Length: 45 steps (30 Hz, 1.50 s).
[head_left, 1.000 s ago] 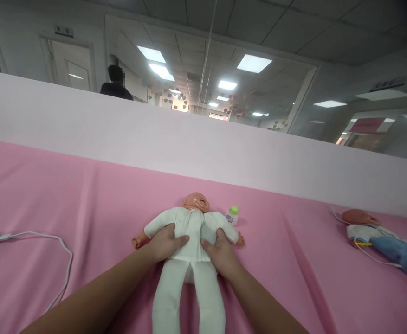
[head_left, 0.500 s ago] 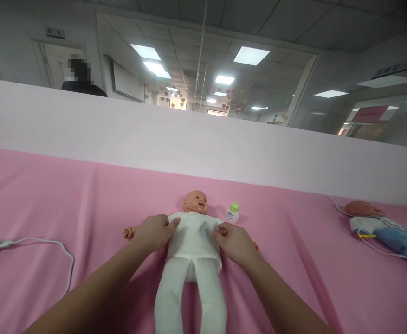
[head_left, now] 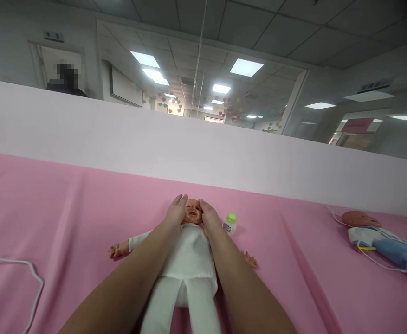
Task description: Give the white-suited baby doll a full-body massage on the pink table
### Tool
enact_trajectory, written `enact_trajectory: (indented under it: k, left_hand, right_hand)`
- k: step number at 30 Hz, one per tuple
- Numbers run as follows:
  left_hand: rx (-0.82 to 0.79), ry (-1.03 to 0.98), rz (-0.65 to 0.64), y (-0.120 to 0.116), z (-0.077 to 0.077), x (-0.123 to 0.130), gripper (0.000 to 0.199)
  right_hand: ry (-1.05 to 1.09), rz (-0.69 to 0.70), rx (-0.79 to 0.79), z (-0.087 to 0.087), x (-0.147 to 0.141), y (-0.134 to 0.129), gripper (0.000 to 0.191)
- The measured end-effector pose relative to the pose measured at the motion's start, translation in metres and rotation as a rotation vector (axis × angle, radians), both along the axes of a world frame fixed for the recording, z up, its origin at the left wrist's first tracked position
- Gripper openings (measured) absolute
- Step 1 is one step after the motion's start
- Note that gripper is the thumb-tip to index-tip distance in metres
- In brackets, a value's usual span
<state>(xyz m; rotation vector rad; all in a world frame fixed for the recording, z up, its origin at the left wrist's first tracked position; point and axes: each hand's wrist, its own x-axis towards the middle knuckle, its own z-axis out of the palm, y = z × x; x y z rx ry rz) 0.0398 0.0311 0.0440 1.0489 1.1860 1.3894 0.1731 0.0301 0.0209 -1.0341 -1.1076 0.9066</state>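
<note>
A baby doll (head_left: 187, 255) in white clothes lies on its back on the pink sheet (head_left: 95, 208), its arms spread to the sides. Against one side of the doll's head (head_left: 193, 212) rests my left hand (head_left: 176, 211), and my right hand (head_left: 209, 216) lies against the other side. The fingers of both hands point up toward the wall, stretched along the head, with the face showing between them. A small clear bottle with a green cap (head_left: 230, 223) stands just right of my right hand. My forearms cover parts of the doll's arms.
Another doll (head_left: 394, 239), in blue and white with thin tubes, lies at the right. A white cable (head_left: 32, 273) curves over the sheet at the left. Behind the sheet runs a low white wall (head_left: 203, 153). A person (head_left: 66, 81) is beyond the glass.
Both hands have moved from the doll's shoulders up to the sides of its head. The view has shifted slightly, and the device at the left edge is out of view.
</note>
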Motion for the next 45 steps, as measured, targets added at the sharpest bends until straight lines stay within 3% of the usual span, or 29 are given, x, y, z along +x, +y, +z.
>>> enact_trajectory:
  k: [4, 7, 10, 14, 17, 23, 32, 37, 45]
  left_hand:
    - [0.023, -0.098, -0.053, 0.008, -0.019, 0.005, 0.059]
    - [0.033, -0.155, -0.031, 0.011, -0.025, 0.008, 0.061]
    - [0.019, -0.145, 0.013, 0.012, -0.024, 0.011, 0.059]
    - [0.010, -0.134, 0.051, 0.012, -0.023, 0.012, 0.043]
    - [-0.004, -0.131, 0.063, 0.013, -0.025, 0.010, 0.035]
    - [0.013, -0.150, 0.046, 0.013, -0.029, 0.008, 0.038]
    - [0.110, -0.027, 0.049, 0.010, -0.033, 0.010, 0.045]
    - [0.089, -0.041, 0.065, 0.016, -0.036, 0.010, 0.033]
    - [0.063, -0.121, 0.023, 0.014, -0.034, 0.009, 0.038]
  right_hand:
    - [0.184, 0.012, -0.042, -0.014, -0.008, 0.011, 0.055]
    - [0.195, 0.010, -0.025, -0.020, -0.008, 0.016, 0.054]
    - [0.163, -0.025, -0.026, -0.023, -0.007, 0.020, 0.050]
    - [0.162, -0.068, -0.025, -0.026, -0.005, 0.021, 0.038]
    - [0.225, -0.038, -0.047, -0.027, -0.002, 0.019, 0.037]
    - [0.330, 0.041, -0.074, -0.028, 0.001, 0.012, 0.044]
    - [0.151, -0.029, 0.007, -0.027, -0.003, 0.014, 0.050]
    - [0.245, -0.008, -0.018, -0.026, 0.000, 0.015, 0.039]
    - [0.379, 0.094, -0.102, -0.028, 0.006, 0.013, 0.040]
